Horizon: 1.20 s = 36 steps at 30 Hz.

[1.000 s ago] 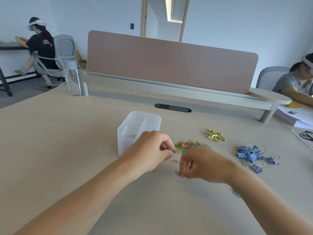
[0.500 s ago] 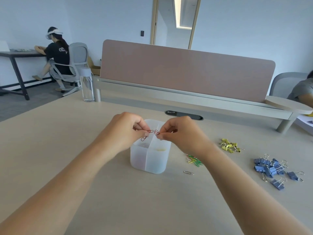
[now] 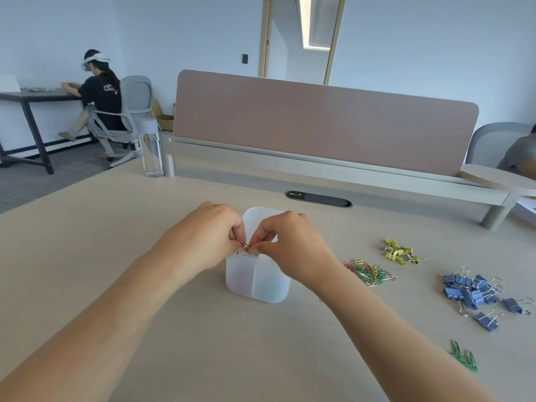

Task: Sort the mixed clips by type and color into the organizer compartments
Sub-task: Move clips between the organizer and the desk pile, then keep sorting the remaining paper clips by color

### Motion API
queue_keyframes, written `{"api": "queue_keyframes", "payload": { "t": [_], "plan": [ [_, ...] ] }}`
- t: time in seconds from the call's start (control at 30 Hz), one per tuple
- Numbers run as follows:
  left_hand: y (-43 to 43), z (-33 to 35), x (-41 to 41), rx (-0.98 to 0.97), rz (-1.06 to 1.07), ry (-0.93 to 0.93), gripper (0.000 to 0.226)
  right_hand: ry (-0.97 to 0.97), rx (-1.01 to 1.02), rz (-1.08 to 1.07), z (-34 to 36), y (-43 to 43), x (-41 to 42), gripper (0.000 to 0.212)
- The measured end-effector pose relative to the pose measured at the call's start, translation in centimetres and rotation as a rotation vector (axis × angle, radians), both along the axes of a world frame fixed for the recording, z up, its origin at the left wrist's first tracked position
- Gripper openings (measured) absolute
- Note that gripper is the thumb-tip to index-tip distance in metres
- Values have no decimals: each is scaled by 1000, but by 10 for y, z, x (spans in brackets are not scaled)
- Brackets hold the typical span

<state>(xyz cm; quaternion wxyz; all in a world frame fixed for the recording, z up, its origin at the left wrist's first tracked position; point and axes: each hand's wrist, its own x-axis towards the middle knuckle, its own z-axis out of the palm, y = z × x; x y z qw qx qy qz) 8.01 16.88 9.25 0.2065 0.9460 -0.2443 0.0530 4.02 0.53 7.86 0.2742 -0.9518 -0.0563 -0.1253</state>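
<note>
Pale surface [image 3: 87,242] — the left hand [image 3: 203,236] and right hand [image 3: 293,245], touching, both pinch red paper clips [image 3: 246,248] over the organizer [image 3: 258,282] — likely bunching them for 1 compartment.

The left forearm [image 3: 116,309] enters from 7 o'clock and the right forearm [image 3: 377,323] from 5 o'clock, both bare to the picture's edge. The left hand [image 3: 203,242] and right hand [image 3: 293,250] are bare too, with slim fingers.

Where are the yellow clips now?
In the head view, the yellow clips lie right of the organizer, behind the paper clips and left of the blue clips.
</note>
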Motion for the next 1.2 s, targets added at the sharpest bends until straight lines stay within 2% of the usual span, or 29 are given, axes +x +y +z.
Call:
{"api": "queue_keyframes", "payload": {
  "t": [0.17,0.27,0.4,0.5,0.73,0.83,0.97,1.07,1.13,1.2],
  "plan": [
    [-2,6,-3,67,-5,14,14,24,-104,61,0,2,1,10],
    [-6,7,-4,61,13,-11,23,26,-65,89,2,-3,-2,19],
    [-19,7,-14,-134,-46,-72,35,25,72,134,19,-33,-18,23],
    [-40,12,-28,-273,-156,-69,48,-2,68,152,32,-59,-34,27],
    [-128,3,-56,-403,-351,4,40,68,38,-6,35,-140,-84,17],
    [-165,-19,-68,-352,-413,128,29,143,-3,-71,20,-173,-108,16],
    [-205,-51,-86,-206,-490,206,14,275,-96,-153,-13,-216,-137,19],
    [-220,-66,-99,-153,-559,266,16,359,-156,-125,-30,-239,-155,40],
    [-226,-73,-105,-137,-586,307,19,379,-95,-54,-34,-248,-165,51],
    [-226,-76,-107,-137,-594,340,28,419,-12,-6,-36,-254,-170,51]
  ]
}}
